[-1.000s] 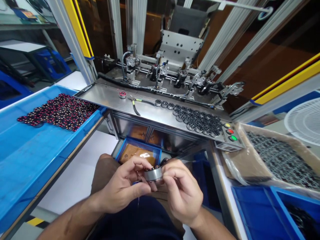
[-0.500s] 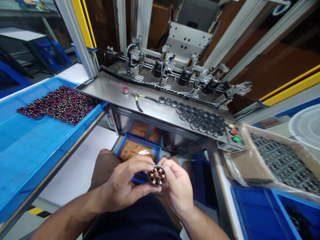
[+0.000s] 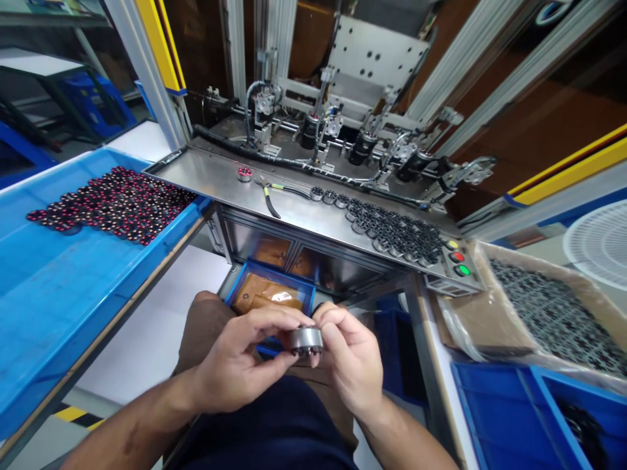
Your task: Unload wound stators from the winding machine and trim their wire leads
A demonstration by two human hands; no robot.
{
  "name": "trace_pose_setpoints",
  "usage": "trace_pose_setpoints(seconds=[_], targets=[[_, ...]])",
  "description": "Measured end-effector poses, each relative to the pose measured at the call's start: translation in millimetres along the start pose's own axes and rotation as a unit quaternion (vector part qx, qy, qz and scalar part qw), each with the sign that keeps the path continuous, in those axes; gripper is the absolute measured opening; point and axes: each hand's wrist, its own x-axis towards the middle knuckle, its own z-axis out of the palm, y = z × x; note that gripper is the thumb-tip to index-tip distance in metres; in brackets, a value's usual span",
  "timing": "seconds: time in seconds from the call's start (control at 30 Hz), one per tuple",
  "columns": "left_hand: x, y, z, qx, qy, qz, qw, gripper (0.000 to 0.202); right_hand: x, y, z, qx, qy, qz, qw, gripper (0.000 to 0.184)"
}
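Both my hands hold one small round wound stator [image 3: 305, 340] over my lap, its silver metal rim turned toward me. My left hand [image 3: 240, 365] pinches it from the left with thumb and fingertips. My right hand [image 3: 351, 359] grips it from the right, fingers curled round it. The copper coils are hidden at this angle.
A steel machine shelf [image 3: 215, 183] carries a red-wound stator [image 3: 243, 173], cutters [image 3: 267, 196], a cluster of dark bare stators [image 3: 396, 234] and coloured buttons [image 3: 456, 256]. A blue tray [image 3: 59, 287] at left holds several red-wound stators [image 3: 112, 205]. A lined box of dark stators [image 3: 553, 313] sits right; blue bins [image 3: 519, 418] below it.
Half a second ago the stator's copper coil face pointed at me; it has been turned so its metal rim shows, as a second ago. Both hands stay in place.
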Motion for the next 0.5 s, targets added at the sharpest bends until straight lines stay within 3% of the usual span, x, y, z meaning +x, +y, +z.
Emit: trace_pose_setpoints(seconds=[0.1,0.2,0.3,0.37,0.5], targets=[[0,-1,2.2,-0.095,0.027,-0.067,0.993,0.057,4,-9,-7,-0.141,-0.017,-0.119,0.983,0.016],[4,-5,3.2,-0.241,0.033,-0.137,0.960,0.064,6,-19,-16,-0.254,-0.074,-0.234,0.935,0.012],[9,-9,5.8,-0.355,-0.053,-0.277,0.891,0.047,9,-26,-21,-0.337,-0.106,-0.302,0.885,0.016],[10,-10,8.1,-0.373,-0.089,-0.325,0.864,0.039,10,-29,-24,-0.362,-0.117,-0.327,0.865,0.016],[9,-7,9.8,-0.321,-0.019,-0.305,0.896,0.026,14,-32,-32,-0.313,-0.149,-0.326,0.880,0.024]])
